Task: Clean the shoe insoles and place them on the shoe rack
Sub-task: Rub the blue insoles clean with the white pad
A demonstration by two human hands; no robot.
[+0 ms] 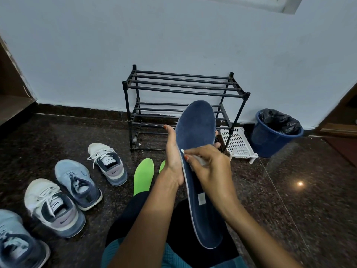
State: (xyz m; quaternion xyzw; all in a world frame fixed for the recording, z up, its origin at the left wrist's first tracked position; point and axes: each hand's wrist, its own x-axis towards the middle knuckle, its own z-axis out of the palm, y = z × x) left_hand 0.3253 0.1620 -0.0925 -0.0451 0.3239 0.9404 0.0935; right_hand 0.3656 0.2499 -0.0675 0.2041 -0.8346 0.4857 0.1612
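**Navy insole in hand, shoe rack behind**

- Navy insole (196,132): held up off the floor in front of the person, toe end uppermost, heel end low over the lap. The fabric face is toward the camera, with a pale edge trim and a small grey label near the heel.
- Left hand (173,153): grasps the navy insole at mid-length from its left edge. The thumb points up and fingertips show past the right edge.
- Right hand (209,167): fingers curled, pinching a white wipe (196,158) against the insole's face near its left edge.
- Green insoles (144,176): two, flat on the dark stone floor (289,190) just beyond the knees; the second is mostly hidden by the left hand.
- Shoe rack (183,88): black, barred shelves, against the pale wall (173,35).
- White perforated basket (240,146): on the floor, touching the rack's right side.
- Blue bin (268,142): black liner, right of the basket.
- Sneakers (108,163): four, on the floor at left, two white-and-navy and two light blue.
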